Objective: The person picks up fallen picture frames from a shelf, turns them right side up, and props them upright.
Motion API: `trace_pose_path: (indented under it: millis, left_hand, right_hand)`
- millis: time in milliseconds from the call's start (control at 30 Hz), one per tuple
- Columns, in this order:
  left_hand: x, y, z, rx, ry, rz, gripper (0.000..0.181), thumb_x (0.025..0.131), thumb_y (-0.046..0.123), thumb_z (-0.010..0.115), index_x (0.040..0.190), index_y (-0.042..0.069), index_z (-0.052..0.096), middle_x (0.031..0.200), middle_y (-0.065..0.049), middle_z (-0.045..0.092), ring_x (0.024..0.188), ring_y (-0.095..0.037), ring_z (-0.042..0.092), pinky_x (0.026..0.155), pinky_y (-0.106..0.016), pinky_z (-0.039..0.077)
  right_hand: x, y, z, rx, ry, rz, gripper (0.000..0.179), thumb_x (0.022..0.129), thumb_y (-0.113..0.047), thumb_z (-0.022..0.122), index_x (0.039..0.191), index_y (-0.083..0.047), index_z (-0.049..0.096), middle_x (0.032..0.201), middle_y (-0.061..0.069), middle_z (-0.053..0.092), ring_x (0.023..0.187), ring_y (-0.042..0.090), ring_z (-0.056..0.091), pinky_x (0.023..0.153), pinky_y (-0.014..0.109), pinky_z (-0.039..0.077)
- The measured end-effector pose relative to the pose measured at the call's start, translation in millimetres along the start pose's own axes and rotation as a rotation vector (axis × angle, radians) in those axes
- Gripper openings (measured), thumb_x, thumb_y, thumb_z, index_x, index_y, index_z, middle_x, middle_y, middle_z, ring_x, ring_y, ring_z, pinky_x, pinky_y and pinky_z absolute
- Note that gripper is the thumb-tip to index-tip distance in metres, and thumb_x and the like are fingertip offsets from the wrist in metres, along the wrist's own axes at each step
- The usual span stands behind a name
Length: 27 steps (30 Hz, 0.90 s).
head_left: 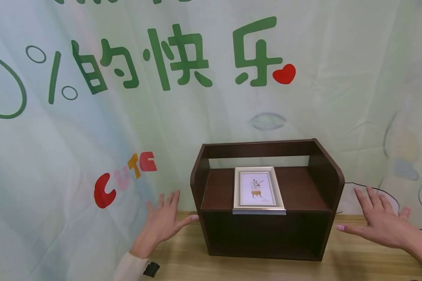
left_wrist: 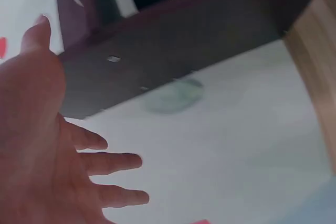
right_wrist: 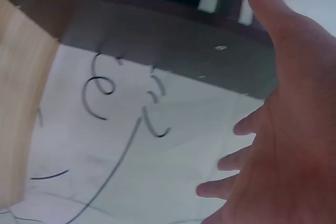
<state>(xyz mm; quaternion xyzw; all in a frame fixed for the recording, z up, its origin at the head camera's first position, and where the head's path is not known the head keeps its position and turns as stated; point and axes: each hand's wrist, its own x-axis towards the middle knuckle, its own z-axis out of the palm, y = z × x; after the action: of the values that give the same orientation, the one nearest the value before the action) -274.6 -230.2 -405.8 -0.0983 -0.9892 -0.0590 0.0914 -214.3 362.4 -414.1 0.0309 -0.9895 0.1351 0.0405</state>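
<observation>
A dark brown wooden shelf [head_left: 267,234] stands upright on the table, with a raised back rail and two side panels. On its upper board lies a silver-edged picture frame [head_left: 258,189] holding a drawing of a potted plant. To the shelf's left, my left hand [head_left: 163,222] is held with fingers spread and thumb toward the side panel. My right hand [head_left: 383,222] mirrors it on the other side, fingers spread as well. Both hands hold nothing. Each wrist view shows a gap between the palm and the shelf's side panel [left_wrist: 173,45].
Behind the shelf hangs a pale green cloth backdrop [head_left: 337,97] with green characters, a red heart [head_left: 284,74] and coloured letters. The light wooden table [head_left: 183,261] runs beneath the shelf and meets the cloth at its back edge. A black band [head_left: 151,269] is at the left cuff.
</observation>
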Motion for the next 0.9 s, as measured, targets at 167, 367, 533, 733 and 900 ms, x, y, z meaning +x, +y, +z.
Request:
trace_pose_path:
  millis: [167,367,533,733,900]
  left_hand:
    - [-10.8,17.5,-16.5,-0.032,0.070,0.057,0.120,0.085,0.091,0.050,0.167,0.007,0.026,0.157,-0.021,0.054,0.149,-0.049,0.044,0.119,-0.074,0.033]
    - [-21.5,38.5,-31.6,-0.064,0.234,0.125,0.094,0.096,0.071,0.059,0.160,0.004,0.040,0.129,-0.015,0.075,0.106,-0.035,0.075,0.084,-0.050,0.062]
    - [-27.8,53.1,-42.6,-0.109,0.422,0.234,0.047,0.097,0.042,0.075,0.130,0.009,0.069,0.098,-0.002,0.081,0.075,-0.021,0.074,0.060,-0.035,0.058]
    - [-25.7,69.9,-57.4,-0.208,0.387,0.342,0.013,0.097,0.032,0.077,0.098,0.019,0.074,0.094,0.006,0.074,0.081,-0.012,0.068,0.071,-0.026,0.058]
    - [-6.8,83.4,-69.3,-0.260,0.231,0.437,0.016,0.098,0.023,0.076,0.106,0.012,0.067,0.095,0.002,0.068,0.083,-0.015,0.065,0.074,-0.023,0.057]
  right_hand:
    - [-5.9,-16,-12,-0.062,0.061,-0.062,0.128,0.087,-0.071,0.071,0.165,0.007,0.006,0.159,0.047,0.017,0.134,0.072,0.028,0.093,0.094,0.022]
    - [-18.0,-40,-26,0.001,0.080,-0.128,0.120,0.090,-0.061,0.075,0.159,0.017,0.016,0.148,0.045,0.028,0.107,0.058,0.064,0.082,0.068,0.055]
    - [-28.2,-62,-35,-0.032,0.080,-0.165,0.103,0.086,-0.060,0.078,0.152,0.009,0.040,0.135,0.034,0.052,0.087,0.030,0.072,0.070,0.052,0.061]
    - [-33.6,-89,-40,-0.048,0.092,-0.246,0.089,0.084,-0.065,0.077,0.144,-0.003,0.057,0.134,0.024,0.067,0.096,0.028,0.075,0.071,0.048,0.062]
    - [-26.2,-111,-43,0.002,0.108,-0.329,0.086,0.089,-0.063,0.075,0.150,-0.006,0.053,0.135,0.015,0.064,0.083,0.008,0.068,0.068,0.033,0.058]
